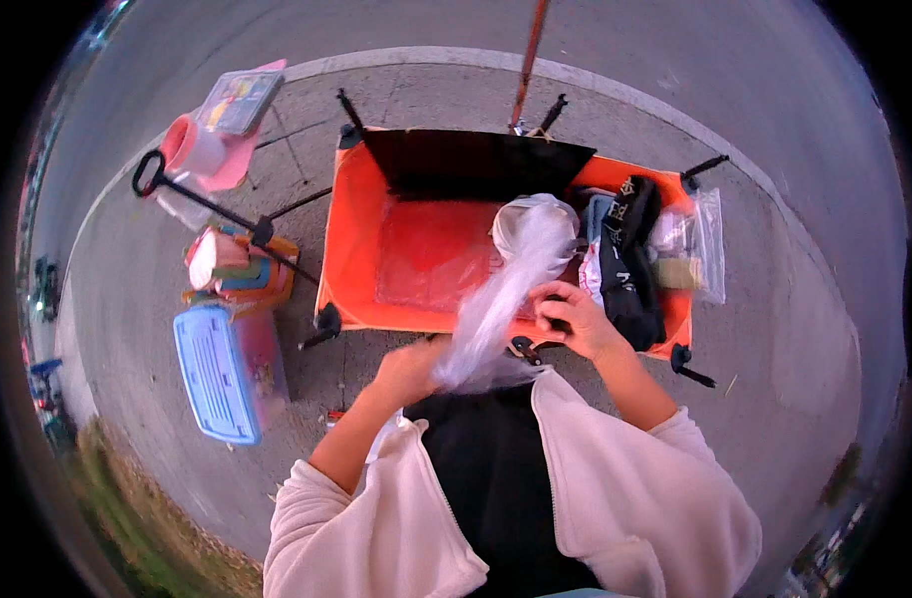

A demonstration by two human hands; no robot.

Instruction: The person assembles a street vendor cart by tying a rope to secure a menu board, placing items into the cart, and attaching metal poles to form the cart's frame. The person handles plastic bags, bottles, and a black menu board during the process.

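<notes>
Gripped by the left hand (404, 370), fingers closed and partly hidden: clear plastic (498, 299), slanting over the near edge of the orange wagon (351, 261) to a white bundle (510, 227) mid-wagon. Half-open above the near edge, contact with the plastic impossible to tell: the right hand (584, 321). Toward the left end, open room over the red base (426, 249); along the far edge, a black panel (476, 164).

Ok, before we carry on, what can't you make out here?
All in the head view:
- Left hand: fingertips hidden by the crumpled translucent plastic sheet; grip unclear.
- White rounded bundle: partly covered by that sheet.
- Clear plastic box with a blue lid: contents blurred behind its cloudy wall.
- Thin rust-red pole: top cut off by the picture's upper edge.
</notes>
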